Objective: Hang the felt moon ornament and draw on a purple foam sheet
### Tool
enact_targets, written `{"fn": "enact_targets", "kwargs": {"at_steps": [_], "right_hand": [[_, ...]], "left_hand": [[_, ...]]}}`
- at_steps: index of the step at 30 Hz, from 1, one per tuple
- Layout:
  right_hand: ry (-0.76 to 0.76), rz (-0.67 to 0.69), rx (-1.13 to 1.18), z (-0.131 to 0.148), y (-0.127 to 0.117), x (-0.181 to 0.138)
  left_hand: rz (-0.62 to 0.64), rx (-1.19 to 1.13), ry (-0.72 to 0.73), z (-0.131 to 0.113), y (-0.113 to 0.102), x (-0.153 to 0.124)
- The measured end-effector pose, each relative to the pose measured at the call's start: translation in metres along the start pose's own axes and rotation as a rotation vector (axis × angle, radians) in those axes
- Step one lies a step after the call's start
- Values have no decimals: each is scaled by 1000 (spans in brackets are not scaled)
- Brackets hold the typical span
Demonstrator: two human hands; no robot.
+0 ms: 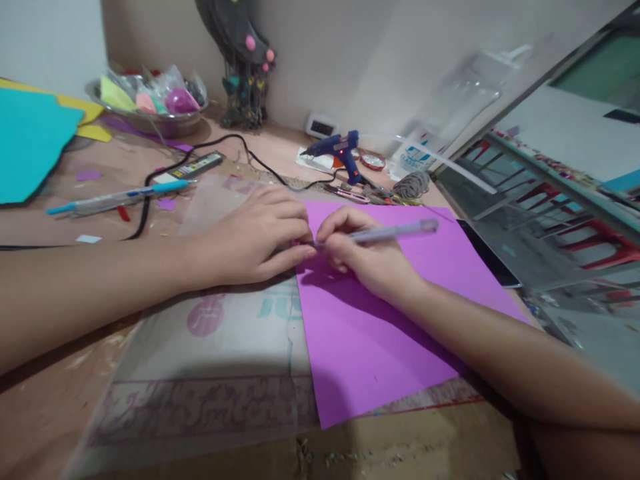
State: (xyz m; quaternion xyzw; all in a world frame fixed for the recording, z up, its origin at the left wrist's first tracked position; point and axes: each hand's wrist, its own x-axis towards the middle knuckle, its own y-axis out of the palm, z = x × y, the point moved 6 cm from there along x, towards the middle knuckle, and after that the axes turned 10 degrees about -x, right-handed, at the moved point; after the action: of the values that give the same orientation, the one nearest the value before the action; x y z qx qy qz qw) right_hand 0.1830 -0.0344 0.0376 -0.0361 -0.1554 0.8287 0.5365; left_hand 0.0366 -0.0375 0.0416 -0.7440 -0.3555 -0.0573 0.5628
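A purple foam sheet [380,333] lies on a flattened cardboard box [210,373] on the table. My right hand [365,257] pinches a clear pen [395,232], its tip down at the sheet's upper left edge. My left hand [250,237] rests palm down beside it, fingers curled over the sheet's edge and pressing something small that I cannot make out. The two hands nearly touch.
A blue glue gun [337,150] with its black cord [200,157] stands behind the sheet, near twine [413,185] and a cutter [347,193]. At left lie a blue pen [120,198], teal [30,143] and yellow foam sheets and a metal bowl [150,120] of craft bits. A mirror panel [550,220] leans at right.
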Motion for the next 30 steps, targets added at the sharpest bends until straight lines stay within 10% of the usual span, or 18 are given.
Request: {"fn": "enact_targets", "kwargs": {"at_steps": [5,17,30], "right_hand": [[-4,-16,266,30,-24,-1],[-33,-227,-49,32,-62,6],[-89,-151,-51,27,-67,4]], "left_hand": [[-8,11,-60,5,-1,0],[-110,37,61,-7,-6,-4],[-107,66,79,-2,-3,-4]]}}
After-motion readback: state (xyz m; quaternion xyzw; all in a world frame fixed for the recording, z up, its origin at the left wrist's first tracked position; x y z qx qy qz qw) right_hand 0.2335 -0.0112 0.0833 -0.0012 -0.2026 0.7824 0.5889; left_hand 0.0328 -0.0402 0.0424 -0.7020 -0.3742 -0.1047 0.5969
